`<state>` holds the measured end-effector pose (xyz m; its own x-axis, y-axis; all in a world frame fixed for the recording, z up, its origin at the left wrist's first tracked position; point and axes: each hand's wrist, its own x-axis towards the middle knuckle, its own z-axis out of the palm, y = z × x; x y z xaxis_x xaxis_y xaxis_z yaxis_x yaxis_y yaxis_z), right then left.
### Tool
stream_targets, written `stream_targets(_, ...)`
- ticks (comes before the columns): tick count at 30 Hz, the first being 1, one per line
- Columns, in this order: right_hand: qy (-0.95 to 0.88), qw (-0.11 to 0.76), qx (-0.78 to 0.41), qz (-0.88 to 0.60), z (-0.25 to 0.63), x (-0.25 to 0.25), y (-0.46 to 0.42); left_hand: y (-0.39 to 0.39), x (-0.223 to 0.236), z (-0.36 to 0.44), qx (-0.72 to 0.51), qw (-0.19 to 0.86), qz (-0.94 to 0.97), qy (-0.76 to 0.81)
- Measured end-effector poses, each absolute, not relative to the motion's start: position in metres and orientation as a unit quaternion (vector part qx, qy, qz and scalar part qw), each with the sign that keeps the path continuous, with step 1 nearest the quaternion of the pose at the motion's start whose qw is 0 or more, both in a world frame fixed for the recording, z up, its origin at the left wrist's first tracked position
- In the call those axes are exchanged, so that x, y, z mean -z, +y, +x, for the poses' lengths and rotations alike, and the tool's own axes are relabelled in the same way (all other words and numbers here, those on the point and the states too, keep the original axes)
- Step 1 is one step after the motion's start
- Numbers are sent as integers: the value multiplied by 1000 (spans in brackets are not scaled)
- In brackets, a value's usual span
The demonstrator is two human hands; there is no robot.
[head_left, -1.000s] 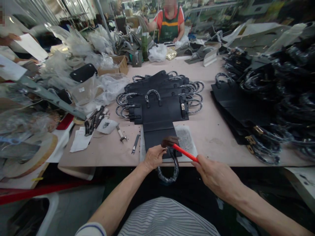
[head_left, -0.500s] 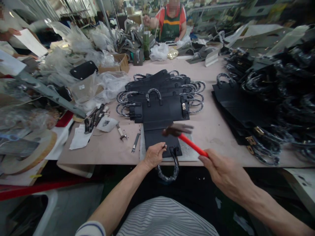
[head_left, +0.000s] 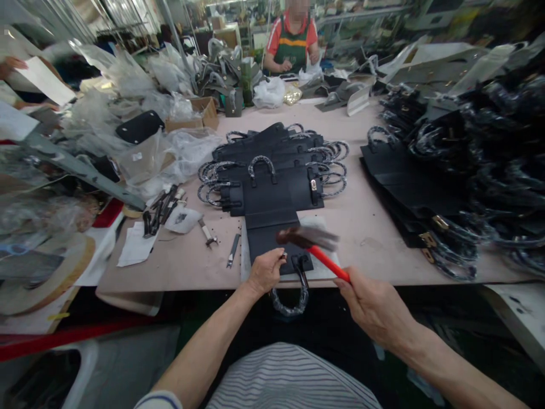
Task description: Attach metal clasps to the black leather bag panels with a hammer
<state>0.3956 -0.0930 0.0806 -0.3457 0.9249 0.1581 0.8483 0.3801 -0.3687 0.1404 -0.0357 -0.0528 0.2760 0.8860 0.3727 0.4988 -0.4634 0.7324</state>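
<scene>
Near the lower middle of the frame, the left hand (head_left: 264, 271) presses on a black panel (head_left: 266, 236), and its thumb and finger are pinched narrow around a small piece (head_left: 284, 255), too small to name. The right hand (head_left: 374, 301) is closed around the red grip of a hammer (head_left: 326, 262), whose blurred head hangs over the panel, near those fingertips. A plastic-wrapped handle (head_left: 283, 309) is joined to the panel and hangs past the front edge of the desk (head_left: 366, 255).

For good work here, I judge that the piece should be upright, held low by its side, with the fingertips out of the path of the head. The blows should be short and straight, from the wrist, because a tilted one could bend the piece, mark the panel or hit a finger. A pale slab (head_left: 314, 219) under the panel seems to give firm support.

Behind the panel lies a pile of black bag parts (head_left: 272, 187), and a bigger dark heap (head_left: 460, 147) fills the right side. A cutter (head_left: 233, 251) lies left of the slab. Clear plastic (head_left: 187, 150) crowds the upper left; at top centre, a person in a green apron (head_left: 292, 51) sits across.
</scene>
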Motion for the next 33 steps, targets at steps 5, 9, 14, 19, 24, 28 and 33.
stream_targets(5, -808, 125, -128, -562, 400, -77, -91, -36, 48, 140, -385, 255, 761, 455)
stream_targets(9, -812, 103, -150, -555, 400, -79, -89, -35, 49, 139, -387, 236, 769, 450)
stream_targets(14, -756, 117, -209, -609, 401, -80, -78, -35, 48, 139, -390, 250, 758, 460)
stream_targets(19, -630, 192, -325, -679, 422, -44, -56, -35, 38, 138, -395, 279, 749, 454)
stream_targets(24, -575, 122, -264, -765, 453, -7, -32, -33, 32, 137, -408, 287, 744, 444)
stream_targets(28, -660, 152, -140, -722, 435, 1, -23, -29, 30, 137, -404, 293, 748, 437)
stream_targets(33, -821, 184, -122, -526, 358, 17, -29, -32, 31, 140, -442, 279, 733, 434)
